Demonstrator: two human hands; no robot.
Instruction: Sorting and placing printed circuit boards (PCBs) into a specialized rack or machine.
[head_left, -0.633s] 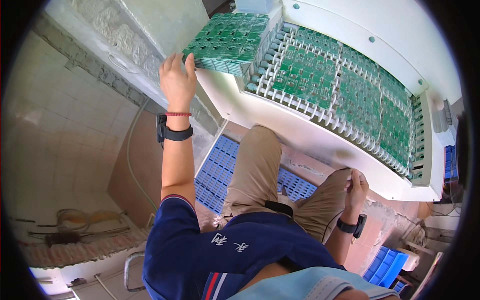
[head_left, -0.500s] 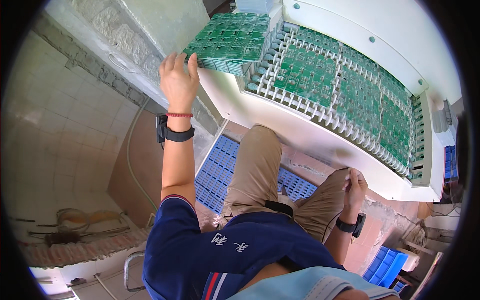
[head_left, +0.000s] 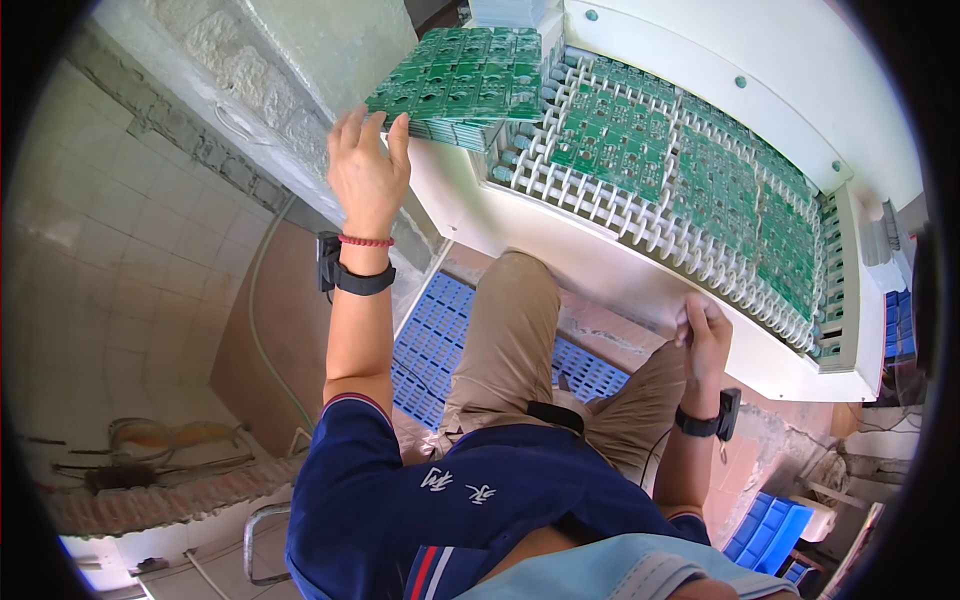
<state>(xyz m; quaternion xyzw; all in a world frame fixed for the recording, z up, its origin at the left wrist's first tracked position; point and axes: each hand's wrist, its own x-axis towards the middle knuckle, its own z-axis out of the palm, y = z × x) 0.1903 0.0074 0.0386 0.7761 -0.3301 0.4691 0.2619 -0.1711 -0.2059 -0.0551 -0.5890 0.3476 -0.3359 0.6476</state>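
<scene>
The left hand (head_left: 368,170) was outstretched at the green board stack (head_left: 460,75), fingers bent, grip unclear; the right hand (head_left: 705,330), curled closed, hovered near the knee (head_left: 655,380).

I watch through the head camera, the left lens of a side-by-side pair, aimed steeply down. The pale blue mask (head_left: 620,572) sits closest, cut by the lower edge; past the navy shirt (head_left: 390,510), I get the left hand (head_left: 370,175) and right hand (head_left: 706,338) at middle range, with the white machine (head_left: 475,205) toward upper right. My upright fisheye picture bends straight edges.
</scene>
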